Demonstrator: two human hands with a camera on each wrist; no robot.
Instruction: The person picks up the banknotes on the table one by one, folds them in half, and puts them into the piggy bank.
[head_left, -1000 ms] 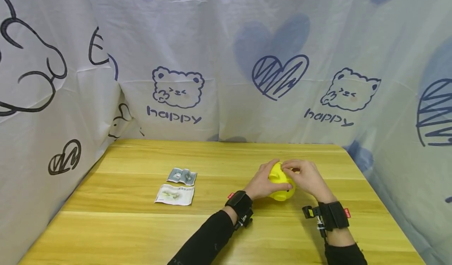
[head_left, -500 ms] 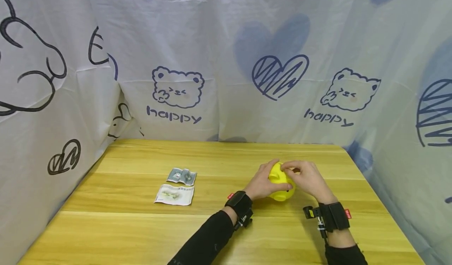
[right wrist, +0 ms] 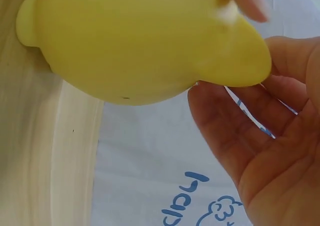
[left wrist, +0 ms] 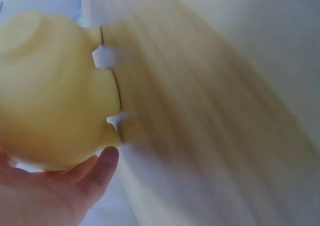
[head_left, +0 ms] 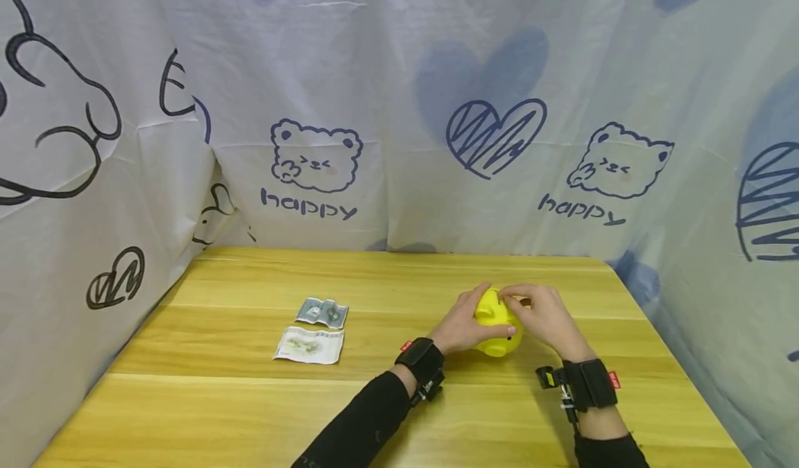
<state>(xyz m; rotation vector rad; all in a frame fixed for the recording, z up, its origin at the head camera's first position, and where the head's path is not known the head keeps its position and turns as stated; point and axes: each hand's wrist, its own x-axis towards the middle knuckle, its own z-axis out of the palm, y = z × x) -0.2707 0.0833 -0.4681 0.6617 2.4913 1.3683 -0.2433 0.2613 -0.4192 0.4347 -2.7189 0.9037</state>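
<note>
A yellow piggy bank (head_left: 495, 315) with rounded ears and a dark eye stands on the table, right of centre. My left hand (head_left: 460, 326) grips it from the left, thumb across the near side and fingers over the far side. In the left wrist view its stubby feet (left wrist: 107, 90) show beside my left fingertips. My right hand (head_left: 544, 315) is bent over its top, fingertips close together there. In the right wrist view, thumb and fingers (right wrist: 215, 116) lie around an ear (right wrist: 240, 60). A small brownish patch shows under the right fingers; I cannot tell whether they pinch something.
Two banknotes lie left of centre: a small grey-blue banknote (head_left: 322, 312) farther back and a larger pale banknote (head_left: 308, 345) just in front. White printed cloth (head_left: 399, 177) hangs behind and at both sides of the wooden table (head_left: 250, 412).
Both hands stay at the piggy bank, almost still. The brownish patch under the right fingers shows a little more. The banknotes have not moved.
</note>
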